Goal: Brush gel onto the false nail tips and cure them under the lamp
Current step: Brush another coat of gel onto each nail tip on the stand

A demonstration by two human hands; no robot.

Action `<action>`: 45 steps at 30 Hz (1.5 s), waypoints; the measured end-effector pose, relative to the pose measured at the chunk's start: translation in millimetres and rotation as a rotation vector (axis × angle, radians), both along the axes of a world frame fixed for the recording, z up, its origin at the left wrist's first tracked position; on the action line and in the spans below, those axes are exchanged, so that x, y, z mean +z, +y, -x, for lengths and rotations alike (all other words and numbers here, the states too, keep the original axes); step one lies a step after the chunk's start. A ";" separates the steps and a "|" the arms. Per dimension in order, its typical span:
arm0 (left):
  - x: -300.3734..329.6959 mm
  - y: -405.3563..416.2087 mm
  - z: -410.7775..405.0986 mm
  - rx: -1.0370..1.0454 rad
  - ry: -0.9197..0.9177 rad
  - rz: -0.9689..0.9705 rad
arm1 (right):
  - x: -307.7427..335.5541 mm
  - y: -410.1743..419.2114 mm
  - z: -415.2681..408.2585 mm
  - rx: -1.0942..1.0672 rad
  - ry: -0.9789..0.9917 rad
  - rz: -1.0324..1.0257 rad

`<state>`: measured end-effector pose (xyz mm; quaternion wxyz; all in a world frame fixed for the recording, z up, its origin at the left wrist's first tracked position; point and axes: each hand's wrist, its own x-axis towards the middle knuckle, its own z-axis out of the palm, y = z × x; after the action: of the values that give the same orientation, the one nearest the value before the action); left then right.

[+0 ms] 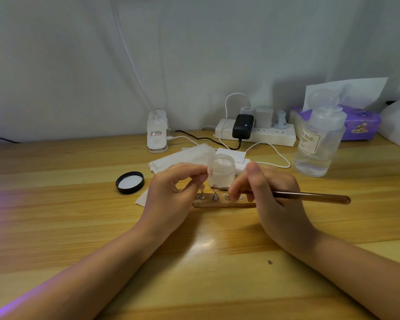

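Note:
A wooden strip (219, 203) with small metal nail stands lies at mid table. My left hand (171, 192) sits at its left end, thumb and fingers curled and pinching a small stand with a nail tip (202, 187). My right hand (270, 192) grips a copper-coloured gel brush (310, 196); its bristle end (214, 188) reaches left over the middle stand's nail tip. An open jar of clear gel (221, 169) stands just behind the strip. No curing lamp shows, only a purple glow at the lower left.
The jar's black lid (130, 182) lies left of my hands. White wipes (183, 158) lie behind. A power strip (256, 132) with chargers, a white clip device (157, 132), a clear pump bottle (319, 137) and a purple tissue box (360, 123) line the back.

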<state>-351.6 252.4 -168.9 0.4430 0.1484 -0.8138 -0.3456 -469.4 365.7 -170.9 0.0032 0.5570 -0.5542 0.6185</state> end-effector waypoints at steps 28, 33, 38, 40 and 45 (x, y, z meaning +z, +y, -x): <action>5.6 5.2 -5.0 0.002 -0.014 -0.065 | 1.3 -3.7 5.5 -0.093 0.103 0.023; 6.8 5.9 -4.6 -0.023 -0.018 -0.078 | 2.1 -3.3 6.8 -0.096 0.064 0.032; 6.0 5.2 -4.2 -0.015 -0.018 -0.084 | 0.6 -3.0 3.6 -0.086 0.198 0.047; 6.2 5.2 -4.4 -0.022 -0.020 -0.081 | 0.7 -4.2 5.0 -0.094 0.139 0.027; 6.0 5.0 -5.0 -0.021 -0.027 -0.075 | 1.0 -4.0 7.6 -0.102 0.018 0.008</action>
<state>-346.6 257.4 -163.0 0.4225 0.1612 -0.8076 -0.3785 -477.1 361.7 -169.9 0.0418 0.5338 -0.5794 0.6145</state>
